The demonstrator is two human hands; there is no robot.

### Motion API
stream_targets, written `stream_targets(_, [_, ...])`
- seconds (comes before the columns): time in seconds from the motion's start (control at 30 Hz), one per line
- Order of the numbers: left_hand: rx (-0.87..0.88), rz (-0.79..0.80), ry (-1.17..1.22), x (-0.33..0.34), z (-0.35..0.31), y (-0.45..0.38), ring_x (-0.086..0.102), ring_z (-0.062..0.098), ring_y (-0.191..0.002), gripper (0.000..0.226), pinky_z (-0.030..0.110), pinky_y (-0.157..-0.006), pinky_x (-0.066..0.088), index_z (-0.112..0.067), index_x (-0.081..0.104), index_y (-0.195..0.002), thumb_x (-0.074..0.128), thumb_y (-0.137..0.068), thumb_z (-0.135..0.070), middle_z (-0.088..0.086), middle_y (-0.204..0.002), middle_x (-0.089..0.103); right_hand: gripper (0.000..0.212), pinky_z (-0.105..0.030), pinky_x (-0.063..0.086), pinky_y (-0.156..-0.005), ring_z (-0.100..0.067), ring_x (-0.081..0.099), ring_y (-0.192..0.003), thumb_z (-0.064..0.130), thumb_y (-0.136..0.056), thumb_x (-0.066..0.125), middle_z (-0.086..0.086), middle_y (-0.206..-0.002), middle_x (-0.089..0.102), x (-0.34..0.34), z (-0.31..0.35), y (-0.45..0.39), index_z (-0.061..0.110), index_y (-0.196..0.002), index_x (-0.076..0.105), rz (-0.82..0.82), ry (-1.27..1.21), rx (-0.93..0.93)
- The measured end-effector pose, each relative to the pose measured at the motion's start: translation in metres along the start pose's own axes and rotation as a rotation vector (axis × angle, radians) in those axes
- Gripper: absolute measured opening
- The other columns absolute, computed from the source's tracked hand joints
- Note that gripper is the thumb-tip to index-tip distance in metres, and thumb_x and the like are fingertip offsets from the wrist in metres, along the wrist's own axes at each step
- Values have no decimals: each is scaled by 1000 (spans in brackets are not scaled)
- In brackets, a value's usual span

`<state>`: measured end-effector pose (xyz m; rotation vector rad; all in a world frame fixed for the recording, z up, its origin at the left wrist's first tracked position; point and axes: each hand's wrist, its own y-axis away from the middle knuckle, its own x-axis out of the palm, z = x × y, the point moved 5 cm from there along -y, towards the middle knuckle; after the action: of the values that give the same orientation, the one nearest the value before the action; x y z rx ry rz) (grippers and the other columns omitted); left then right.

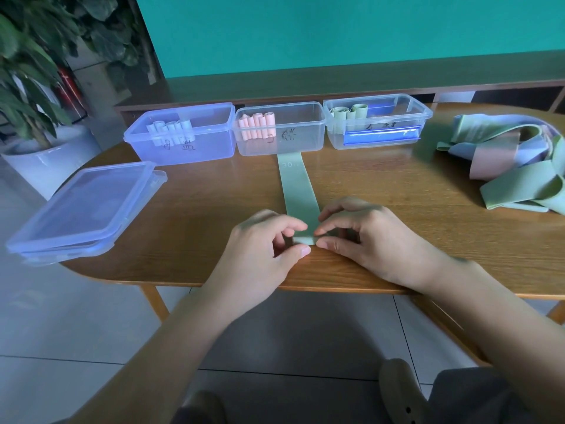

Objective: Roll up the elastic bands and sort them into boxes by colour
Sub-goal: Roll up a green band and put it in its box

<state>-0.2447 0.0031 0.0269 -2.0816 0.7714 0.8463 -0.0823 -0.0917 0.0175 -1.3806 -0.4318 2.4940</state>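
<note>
A green elastic band [298, 191] lies flat on the wooden table [198, 209], running from the middle box toward the front edge. Its near end is curled into a small roll [303, 240]. My left hand [266, 240] and my right hand [363, 237] pinch that roll from either side with thumbs and fingertips. At the back stand three clear boxes: the left box [183, 145] holds pale blue rolls, the middle box [281, 142] holds pink rolls, the right box [379, 130] holds green rolls. A heap of loose green, blue and pink bands [513, 160] lies at the right.
Stacked clear lids [82, 209] overhang the table's left corner. A potted plant [33, 87] stands on the floor at the left. A teal wall and a low wooden shelf run behind the table. My knees and shoes are below the front edge.
</note>
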Motion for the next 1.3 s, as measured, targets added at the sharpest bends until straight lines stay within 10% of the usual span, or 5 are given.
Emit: stream_targets(1.3, [13,0,9,1,-4,10,57,-6,-95,6,9,-76,48,-26,70,-97,70,-92,-30,-23,-87,61,15,-14,43,-78,-6,63,-86,29,-89,77,13,-93,67,-6,7,9,21,-101,79,-24,-73,0])
